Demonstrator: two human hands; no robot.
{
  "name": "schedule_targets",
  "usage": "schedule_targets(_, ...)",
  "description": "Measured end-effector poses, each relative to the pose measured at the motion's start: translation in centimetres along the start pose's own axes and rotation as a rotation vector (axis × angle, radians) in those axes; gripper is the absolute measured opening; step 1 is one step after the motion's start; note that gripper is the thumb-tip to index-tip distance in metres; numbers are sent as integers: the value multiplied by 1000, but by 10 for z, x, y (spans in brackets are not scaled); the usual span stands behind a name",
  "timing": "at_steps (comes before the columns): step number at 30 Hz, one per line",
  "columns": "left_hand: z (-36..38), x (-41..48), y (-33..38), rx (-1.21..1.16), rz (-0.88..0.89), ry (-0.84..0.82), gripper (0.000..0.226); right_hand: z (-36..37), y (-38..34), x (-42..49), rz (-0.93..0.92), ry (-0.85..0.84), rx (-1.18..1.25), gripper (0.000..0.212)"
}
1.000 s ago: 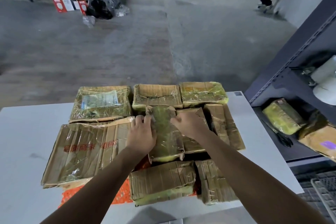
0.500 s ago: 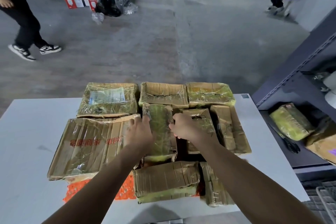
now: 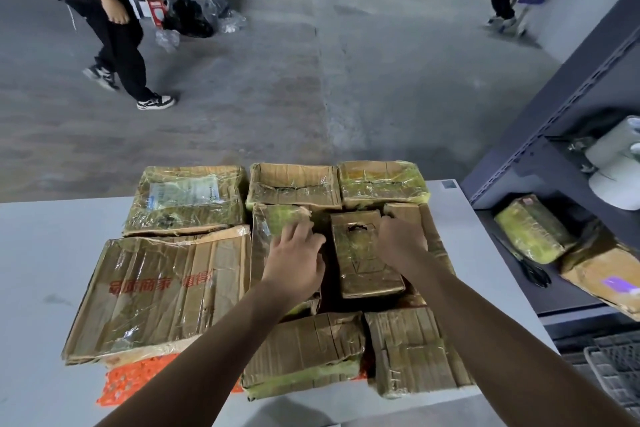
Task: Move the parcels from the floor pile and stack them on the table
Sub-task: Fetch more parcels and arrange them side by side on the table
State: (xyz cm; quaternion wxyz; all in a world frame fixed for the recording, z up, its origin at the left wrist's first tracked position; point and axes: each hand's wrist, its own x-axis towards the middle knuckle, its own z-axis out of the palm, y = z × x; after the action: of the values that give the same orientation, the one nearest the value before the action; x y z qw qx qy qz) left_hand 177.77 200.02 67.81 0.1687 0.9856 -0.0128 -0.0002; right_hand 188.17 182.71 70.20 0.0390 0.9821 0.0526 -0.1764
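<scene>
Right hand [image 3: 401,239] shifted right, uncovering small brown parcel [image 3: 363,260]; maybe gripping it.

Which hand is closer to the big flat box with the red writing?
Left. The left hand rests on the green-topped parcel right beside the big flat box; the right hand is farther right, at the far side of the torn brown parcel.

— What does the person wear on the arms?
— Nothing I can see: both forearms [image 3: 214,350] are bare as far as the view reaches.
— And the hands?
— The left hand [image 3: 294,265] and the right hand [image 3: 403,243] are bare too.
</scene>
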Motion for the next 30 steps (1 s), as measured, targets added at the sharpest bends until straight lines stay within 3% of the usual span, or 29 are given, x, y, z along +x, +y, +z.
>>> schedule_targets(6,17,-8,-17,93,21,-35,40,11,2,1,9,10,73,21)
schedule_targets(9,15,-6,-15,97,18,-52,41,11,5,2,-9,15,165,6)
schedule_targets(12,14,-6,-13,90,16,-45,41,13,4,4,-28,-5,247,27)
schedule_targets(16,12,-6,-13,86,10,-54,40,7,1,4,-72,-15,294,35)
schedule_targets(21,6,-6,-4,-39,-16,24,38,-4,-16,-2,-149,-16,316,6)
schedule_targets(24,5,-3,0,-69,-18,46,35,-2,-31,-4,-156,14,286,38)
schedule_targets(30,8,-2,-5,18,-31,-43,42,5,-58,-10,-261,-43,247,36)
